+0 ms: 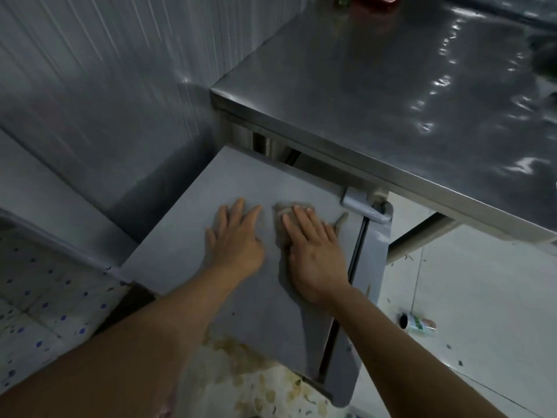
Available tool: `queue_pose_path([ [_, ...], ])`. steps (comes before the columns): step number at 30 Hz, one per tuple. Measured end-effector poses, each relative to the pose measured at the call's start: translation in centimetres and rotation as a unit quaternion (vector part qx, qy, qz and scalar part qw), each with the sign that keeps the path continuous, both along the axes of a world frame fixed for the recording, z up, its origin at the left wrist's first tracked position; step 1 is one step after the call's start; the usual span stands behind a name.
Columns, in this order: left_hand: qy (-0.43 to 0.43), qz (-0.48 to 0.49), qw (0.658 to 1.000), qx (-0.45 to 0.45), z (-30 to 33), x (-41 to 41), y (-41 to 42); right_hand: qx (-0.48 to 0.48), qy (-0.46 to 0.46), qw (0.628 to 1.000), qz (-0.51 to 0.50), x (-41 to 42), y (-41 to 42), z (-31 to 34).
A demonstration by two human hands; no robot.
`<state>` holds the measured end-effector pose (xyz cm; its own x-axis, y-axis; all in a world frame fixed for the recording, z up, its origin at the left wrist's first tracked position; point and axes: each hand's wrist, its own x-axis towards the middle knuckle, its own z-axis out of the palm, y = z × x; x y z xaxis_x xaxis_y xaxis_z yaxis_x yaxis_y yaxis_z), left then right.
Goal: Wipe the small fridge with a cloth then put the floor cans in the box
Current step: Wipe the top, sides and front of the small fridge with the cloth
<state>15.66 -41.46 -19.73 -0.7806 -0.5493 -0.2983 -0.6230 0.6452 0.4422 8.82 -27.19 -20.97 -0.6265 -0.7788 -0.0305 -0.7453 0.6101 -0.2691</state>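
Fridge point(187, 254): small grey unit standing partly under the steel table point(376, 95), its flat top facing the camera, hinge point(363, 206) at the far right corner.
Cloth point(281, 220): greyish-brown rag spread on the fridge top near the hinge, mostly covered by the right hand, one corner poking out to the right.
Right hand point(313, 251): flat, fingers straight, palm pressing the cloth down; nothing gripped.
Left hand point(233, 239): flat on the bare fridge top just beside the cloth, fingers extended, holding nothing.
Can point(417, 324): lying on its side on the pale floor to the right of the fridge, well apart from both hands.
Floor at left: patterned with blue dots.
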Motion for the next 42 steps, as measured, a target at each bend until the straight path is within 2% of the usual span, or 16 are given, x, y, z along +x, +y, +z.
queue_pose_path([
  [3,0.005,-0.003,1.0,-0.001,-0.3,-1.6,-0.5,0.007,0.01,0.996,-0.087,-3.9,-3.0,0.0],
  [6,0.008,-0.006,1.0,-0.001,-0.5,-2.7,-0.7,-0.02,0.045,0.989,-0.136,-4.1,-4.1,0.7],
  [11,0.027,-0.02,0.999,-0.008,-1.0,-4.1,-0.9,-0.03,0.019,0.995,-0.09,1.8,-1.9,1.0],
  [14,0.024,-0.029,0.999,-0.004,-1.7,-4.2,-1.1,0.006,0.006,0.994,-0.107,-1.9,-3.4,0.8],
  [19,0.016,-0.041,0.999,-0.012,-2.8,-4.2,-1.4,0.03,0.004,0.976,-0.214,-8.7,-6.4,1.0],
  [26,0.002,-0.035,0.999,-0.013,-2.9,-4.5,-1.6,0.036,0.042,0.985,-0.163,-5.8,-2.8,0.6],
  [32,-0.024,-0.037,0.998,-0.042,-2.4,-4.5,-1.4,0.09,0.069,0.986,-0.124,-5.2,-0.2,0.4],
  [36,0.006,-0.086,0.996,-0.025,-2.2,-4.9,1.6,0.068,0.037,0.987,-0.142,-8.3,-1.4,1.1],
  [42,0.0,-0.069,0.997,-0.019,-2.5,-5.2,2.0,0.032,0.048,0.986,-0.154,-6.6,2.5,0.1],
])
